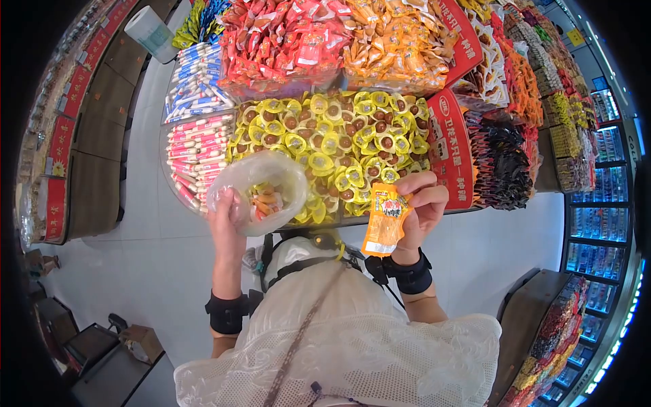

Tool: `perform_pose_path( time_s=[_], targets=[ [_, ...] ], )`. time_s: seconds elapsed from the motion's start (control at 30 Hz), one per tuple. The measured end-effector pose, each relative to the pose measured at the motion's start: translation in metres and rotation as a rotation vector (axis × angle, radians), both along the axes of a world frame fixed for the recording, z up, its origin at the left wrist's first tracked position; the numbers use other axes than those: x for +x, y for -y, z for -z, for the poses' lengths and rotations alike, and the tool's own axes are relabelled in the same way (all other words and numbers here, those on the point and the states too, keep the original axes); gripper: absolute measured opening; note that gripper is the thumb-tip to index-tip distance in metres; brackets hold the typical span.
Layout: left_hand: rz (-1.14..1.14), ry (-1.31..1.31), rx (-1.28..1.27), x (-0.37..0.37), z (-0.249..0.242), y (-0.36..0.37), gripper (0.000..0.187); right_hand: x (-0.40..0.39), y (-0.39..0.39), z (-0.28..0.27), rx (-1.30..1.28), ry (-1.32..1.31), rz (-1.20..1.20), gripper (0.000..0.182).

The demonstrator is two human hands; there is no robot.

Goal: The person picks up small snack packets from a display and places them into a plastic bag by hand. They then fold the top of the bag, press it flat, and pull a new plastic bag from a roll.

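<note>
My left hand (226, 216) is closed on the rim of a clear plastic bag (285, 178), whose mouth gapes upward. Inside the bag lie a few small orange and red snack packets (266, 201). In my right hand (426, 207) is an orange snack packet (386, 220) with a printed front, pinched between thumb and fingers. Both hands are over the near edge of a display bin of yellow-wrapped round brown snacks (346, 142). The bag and the held packet are apart from each other.
Beyond are heaps of red packets (285, 41) and orange packets (397, 41). White-and-red sticks (196, 152) and blue-and-white sticks (196, 81) fill bins at left. A red sign (450, 149) and black packets (502, 163) stand at right. A plastic roll (150, 32) sits at the far left.
</note>
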State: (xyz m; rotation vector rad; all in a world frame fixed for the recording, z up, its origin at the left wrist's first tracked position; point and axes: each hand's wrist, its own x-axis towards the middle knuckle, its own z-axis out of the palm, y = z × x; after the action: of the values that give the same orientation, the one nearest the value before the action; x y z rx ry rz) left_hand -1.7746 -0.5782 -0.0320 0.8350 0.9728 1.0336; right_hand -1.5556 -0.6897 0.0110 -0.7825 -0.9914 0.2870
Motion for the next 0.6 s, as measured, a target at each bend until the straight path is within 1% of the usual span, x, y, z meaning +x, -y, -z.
perform_pose_path(
  time_s=[0.07, 0.23, 0.33, 0.37, 0.4, 0.43, 0.47, 0.5, 0.57, 0.6],
  targets=[
    [0.024, -0.002, -0.001, -0.003, 0.003, -0.002, 0.023, 0.000, 0.000, 0.000, -0.007, 0.003, 0.002, 0.019],
    [-0.014, -0.009, -0.018, -0.001, 0.004, -0.003, 0.024, 0.003, -0.003, 0.001, 0.009, 0.018, 0.007, 0.015],
    [-0.029, 0.006, -0.012, 0.001, 0.004, -0.003, 0.023, 0.017, -0.024, 0.005, -0.066, 0.062, 0.130, 0.012],
    [-0.028, 0.014, -0.008, 0.001, 0.004, -0.003, 0.023, 0.031, -0.039, 0.010, -0.059, 0.125, 0.161, 0.010],
    [-0.015, 0.017, -0.027, -0.001, 0.004, -0.003, 0.020, 0.040, -0.054, 0.008, -0.142, 0.035, 0.217, 0.013],
    [-0.001, 0.018, -0.048, -0.005, 0.005, -0.003, 0.018, 0.058, -0.067, 0.007, -0.181, 0.088, 0.248, 0.016],
    [0.011, 0.020, -0.069, -0.007, 0.005, -0.004, 0.016, 0.081, -0.085, 0.012, -0.175, 0.184, 0.345, 0.015],
    [0.017, 0.017, -0.063, -0.009, 0.006, -0.004, 0.015, 0.097, -0.104, 0.009, -0.183, 0.056, 0.324, 0.012],
    [0.026, 0.008, -0.055, -0.011, 0.006, -0.003, 0.015, 0.139, -0.136, 0.005, -0.186, 0.077, 0.347, 0.009],
    [0.009, 0.010, -0.065, -0.011, 0.005, -0.002, 0.015, 0.154, -0.150, -0.004, -0.231, 0.155, 0.437, 0.008]
  ],
)
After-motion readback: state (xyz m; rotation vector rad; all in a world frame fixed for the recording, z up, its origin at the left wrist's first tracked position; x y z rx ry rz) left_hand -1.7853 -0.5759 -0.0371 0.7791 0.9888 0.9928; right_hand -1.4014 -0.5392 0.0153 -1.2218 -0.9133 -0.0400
